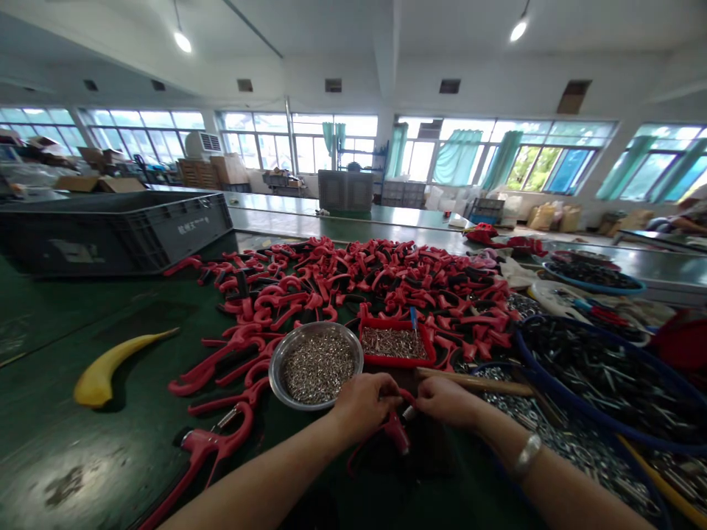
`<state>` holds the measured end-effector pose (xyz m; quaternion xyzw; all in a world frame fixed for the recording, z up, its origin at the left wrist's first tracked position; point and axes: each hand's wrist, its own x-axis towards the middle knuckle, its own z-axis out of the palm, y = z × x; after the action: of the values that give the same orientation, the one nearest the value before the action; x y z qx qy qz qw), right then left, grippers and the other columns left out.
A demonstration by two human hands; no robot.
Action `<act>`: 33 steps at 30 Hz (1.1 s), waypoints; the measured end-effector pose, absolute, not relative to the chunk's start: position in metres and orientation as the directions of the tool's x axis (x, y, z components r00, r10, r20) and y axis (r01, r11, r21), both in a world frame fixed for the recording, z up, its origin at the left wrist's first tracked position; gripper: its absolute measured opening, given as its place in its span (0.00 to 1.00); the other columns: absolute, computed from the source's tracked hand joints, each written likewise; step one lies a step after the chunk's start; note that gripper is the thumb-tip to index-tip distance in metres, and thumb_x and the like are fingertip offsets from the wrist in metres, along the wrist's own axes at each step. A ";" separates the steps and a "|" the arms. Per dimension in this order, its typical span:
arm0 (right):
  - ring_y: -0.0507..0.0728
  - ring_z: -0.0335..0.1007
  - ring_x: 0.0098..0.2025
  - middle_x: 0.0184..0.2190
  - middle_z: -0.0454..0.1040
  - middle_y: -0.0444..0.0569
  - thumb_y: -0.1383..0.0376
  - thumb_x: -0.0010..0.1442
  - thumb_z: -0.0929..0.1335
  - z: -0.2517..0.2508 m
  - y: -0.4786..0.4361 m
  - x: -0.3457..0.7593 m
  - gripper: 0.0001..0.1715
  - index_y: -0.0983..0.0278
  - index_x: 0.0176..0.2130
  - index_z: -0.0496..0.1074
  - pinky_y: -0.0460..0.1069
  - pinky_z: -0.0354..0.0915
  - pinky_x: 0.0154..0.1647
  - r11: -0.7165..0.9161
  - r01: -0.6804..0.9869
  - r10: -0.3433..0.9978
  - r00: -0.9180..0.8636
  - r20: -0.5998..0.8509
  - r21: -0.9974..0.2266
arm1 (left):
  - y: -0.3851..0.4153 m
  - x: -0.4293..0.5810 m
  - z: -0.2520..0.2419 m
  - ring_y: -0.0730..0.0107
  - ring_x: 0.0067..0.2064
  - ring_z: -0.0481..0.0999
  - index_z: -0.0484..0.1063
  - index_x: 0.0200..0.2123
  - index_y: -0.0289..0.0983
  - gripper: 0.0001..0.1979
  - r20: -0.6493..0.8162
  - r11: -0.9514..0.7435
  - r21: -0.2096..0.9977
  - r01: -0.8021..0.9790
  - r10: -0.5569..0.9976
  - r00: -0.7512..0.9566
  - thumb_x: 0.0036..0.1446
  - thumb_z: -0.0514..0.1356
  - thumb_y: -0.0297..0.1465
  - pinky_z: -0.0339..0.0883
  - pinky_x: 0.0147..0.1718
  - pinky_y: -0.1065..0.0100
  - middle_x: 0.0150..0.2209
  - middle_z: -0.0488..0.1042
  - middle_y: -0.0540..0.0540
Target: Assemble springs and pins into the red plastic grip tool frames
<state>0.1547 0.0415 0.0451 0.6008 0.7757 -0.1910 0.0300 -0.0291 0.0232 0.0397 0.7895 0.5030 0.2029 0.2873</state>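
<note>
Both my hands meet low in the middle of the view over a green table. My left hand is closed around a red curved handle part. My right hand, fingers pinched, touches the same part at its top end; a silver bracelet is on that wrist. Just beyond my left hand stands a round metal bowl full of small silver pieces. Beside it, a red tray holds more of them. A big heap of red and black handle parts lies behind.
A dark grey crate stands at the back left. A yellow curved piece lies on the left. Blue-rimmed tubs of dark metal parts fill the right, with a wooden stick before them. A person's arm shows at the far right.
</note>
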 end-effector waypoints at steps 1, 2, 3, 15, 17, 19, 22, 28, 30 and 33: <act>0.55 0.68 0.29 0.24 0.72 0.49 0.63 0.54 0.64 0.046 0.039 0.152 0.11 0.65 0.23 0.69 0.47 0.57 0.26 0.217 0.951 0.934 -0.268 -0.236 -0.219 | 0.023 -0.028 0.039 0.72 0.33 0.72 0.73 0.35 0.42 0.10 0.035 -0.326 0.653 0.684 0.915 0.403 0.51 0.57 0.38 0.59 0.28 0.74 0.32 0.76 0.54; 0.58 0.69 0.32 0.27 0.74 0.52 0.65 0.55 0.63 0.047 0.036 0.150 0.10 0.66 0.26 0.70 0.48 0.57 0.29 0.226 0.958 0.945 -0.260 -0.197 -0.178 | 0.023 -0.028 0.038 0.71 0.33 0.72 0.73 0.34 0.42 0.10 0.038 -0.322 0.647 0.691 0.919 0.393 0.51 0.57 0.39 0.59 0.29 0.73 0.33 0.76 0.53; 0.60 0.69 0.35 0.31 0.74 0.55 0.66 0.56 0.62 0.047 0.032 0.147 0.10 0.66 0.29 0.70 0.49 0.58 0.32 0.233 0.962 0.953 -0.254 -0.162 -0.140 | 0.023 -0.028 0.038 0.71 0.34 0.72 0.73 0.33 0.42 0.10 0.039 -0.318 0.641 0.698 0.922 0.384 0.50 0.58 0.39 0.59 0.30 0.73 0.34 0.76 0.53; 0.57 0.69 0.42 0.40 0.74 0.52 0.64 0.63 0.53 0.051 0.024 0.156 0.18 0.63 0.42 0.67 0.49 0.59 0.41 0.290 0.952 0.957 -0.287 0.043 -0.098 | 0.025 -0.025 0.036 0.66 0.38 0.72 0.70 0.35 0.41 0.07 0.008 -0.305 0.463 0.832 0.940 0.341 0.55 0.54 0.34 0.61 0.34 0.69 0.36 0.75 0.49; 0.56 0.69 0.43 0.42 0.74 0.51 0.63 0.64 0.52 0.051 0.022 0.158 0.18 0.62 0.43 0.66 0.48 0.59 0.40 0.286 0.952 0.957 -0.277 0.084 -0.111 | 0.024 -0.023 0.037 0.65 0.39 0.72 0.69 0.35 0.40 0.07 -0.001 -0.309 0.415 0.856 0.940 0.340 0.56 0.53 0.34 0.62 0.35 0.69 0.37 0.74 0.48; 0.57 0.70 0.40 0.38 0.75 0.51 0.62 0.64 0.52 0.047 0.018 0.159 0.19 0.62 0.40 0.67 0.48 0.60 0.36 0.276 0.956 0.959 -0.266 0.101 -0.102 | 0.021 -0.022 0.037 0.65 0.39 0.72 0.68 0.37 0.39 0.08 -0.003 -0.325 0.368 0.871 0.937 0.350 0.57 0.52 0.34 0.62 0.36 0.69 0.38 0.73 0.47; 0.58 0.72 0.33 0.31 0.75 0.51 0.61 0.64 0.53 0.038 0.015 0.158 0.19 0.63 0.33 0.68 0.48 0.57 0.28 0.270 0.961 0.960 -0.264 0.091 -0.061 | 0.014 -0.021 0.036 0.67 0.39 0.72 0.68 0.39 0.40 0.09 0.005 -0.372 0.306 0.876 0.921 0.389 0.58 0.51 0.32 0.62 0.36 0.69 0.39 0.71 0.47; 0.56 0.72 0.31 0.29 0.75 0.50 0.63 0.64 0.54 0.030 0.022 0.152 0.18 0.62 0.32 0.68 0.47 0.55 0.26 0.313 0.950 0.949 -0.313 0.049 0.000 | 0.006 -0.025 0.033 0.67 0.38 0.71 0.68 0.39 0.40 0.09 0.046 -0.461 0.245 0.853 0.884 0.464 0.60 0.50 0.33 0.63 0.35 0.70 0.37 0.71 0.47; 0.56 0.72 0.31 0.29 0.75 0.51 0.63 0.63 0.54 0.031 0.026 0.151 0.18 0.63 0.32 0.68 0.47 0.56 0.26 0.319 0.947 0.946 -0.320 0.044 0.019 | 0.004 -0.028 0.033 0.66 0.40 0.70 0.69 0.37 0.39 0.10 0.102 -0.508 0.250 0.825 0.861 0.499 0.59 0.51 0.36 0.63 0.38 0.68 0.40 0.71 0.46; 0.57 0.72 0.31 0.28 0.75 0.51 0.64 0.63 0.56 0.034 0.030 0.149 0.17 0.64 0.31 0.69 0.47 0.56 0.27 0.352 0.935 0.935 -0.353 0.027 0.042 | -0.003 -0.032 0.032 0.57 0.49 0.65 0.69 0.39 0.39 0.23 0.203 -0.545 0.305 0.781 0.838 0.506 0.48 0.57 0.50 0.58 0.48 0.59 0.48 0.68 0.43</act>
<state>0.1488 0.0297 0.0345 0.5689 0.8220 0.0252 0.0007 -0.0322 -0.0026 0.0316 0.8633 0.4690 0.1647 0.0871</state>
